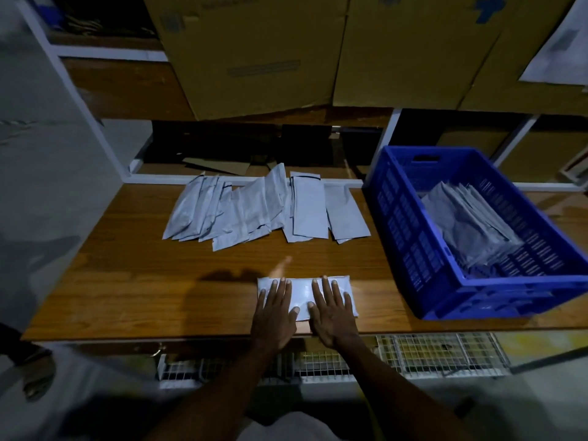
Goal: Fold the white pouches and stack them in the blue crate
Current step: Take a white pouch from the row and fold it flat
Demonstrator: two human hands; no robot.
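Note:
A folded white pouch [302, 292] lies near the front edge of the wooden table [133, 281]. My left hand [275, 313] and my right hand [332, 310] lie flat on it side by side, fingers straight, pressing it down. Farther back, several unfolded white pouches [254, 208] are spread in an overlapping row. The blue crate [397, 224] stands at the right of the table with a pile of folded pouches [467, 224] inside it.
Large cardboard boxes [254, 52] sit on a shelf behind the table. A white shelf frame [241, 179] runs along the table's back edge. A wire mesh rack [429, 351] shows below the front edge. Another person's foot [35, 377] is at the far left.

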